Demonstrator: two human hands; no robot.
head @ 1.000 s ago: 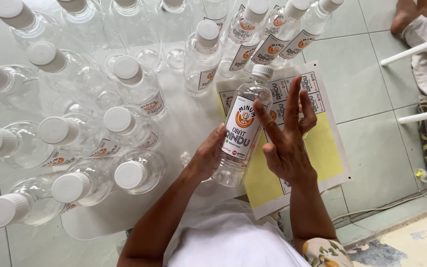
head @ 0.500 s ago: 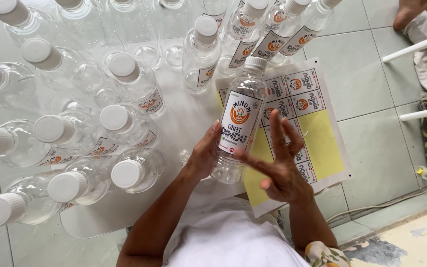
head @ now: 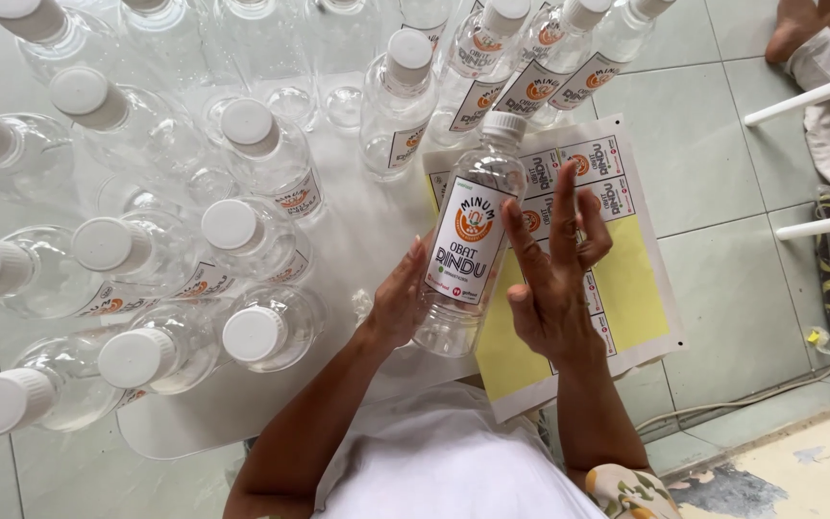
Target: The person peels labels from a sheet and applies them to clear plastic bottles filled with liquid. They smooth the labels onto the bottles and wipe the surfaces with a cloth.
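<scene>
Left hand (head: pixel 398 309) clamps bottle (head: pixel 465 252); right hand (head: pixel 551 279), fingers spread, should smooth label (head: pixel 468 235) flat, pressing edges evenly.

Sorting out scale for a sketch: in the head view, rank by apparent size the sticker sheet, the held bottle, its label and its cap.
1. Sticker sheet, partly hidden by the right hand
2. Held bottle, in the left hand
3. Label
4. Cap

The bottle is raised toward the camera, so it looks larger.

left hand (head: pixel 398 306) partly behind bottle (head: pixel 463 245)
</scene>
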